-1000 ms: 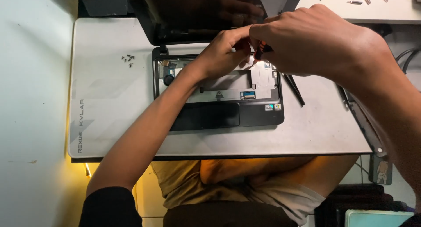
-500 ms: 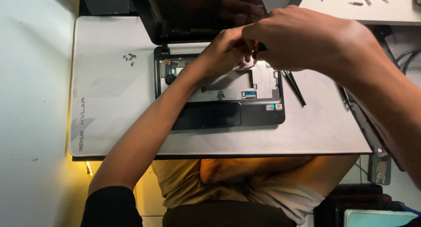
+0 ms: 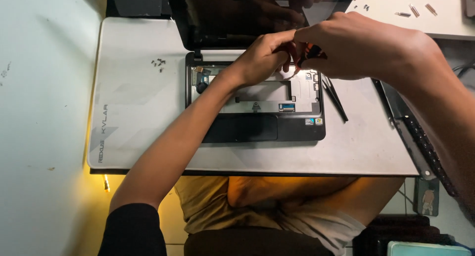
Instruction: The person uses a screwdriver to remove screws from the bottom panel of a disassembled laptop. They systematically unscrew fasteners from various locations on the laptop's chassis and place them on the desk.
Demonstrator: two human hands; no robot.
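Two hands: both at work above the far edge of an opened small laptop, meeting at one spot
Wall: pale, plain, along the far left of the scene
Mat: light grey work mat, lying flat on the desk, with a dark printed strip near its left near corner
Screws: small dark cluster, loose on the mat, left of the laptop and well apart from both hands
Laptop base: dark frame with keyboard removed, grey metal tray exposed, black touchpad area on the near side, lying at the middle of the mat
Screen: dark, glossy, tilted back on the far side of the base, reflecting the hands
Left hand: forearm crossing the base from the near left, fingers curled and pressed together over the far right part of the tray, fingertips touching the right hand; cannot tell whether anything is pinched
Right hand: coming in from the right, fingers closed, thumb and forefinger pinching a small dark and orange part just above the far right corner of the base
Tweezers: black, thin, lying on the mat just right of the base
Keyboard: detached, dark, lying slanted off the right edge of the mat, partly hidden by the right forearm
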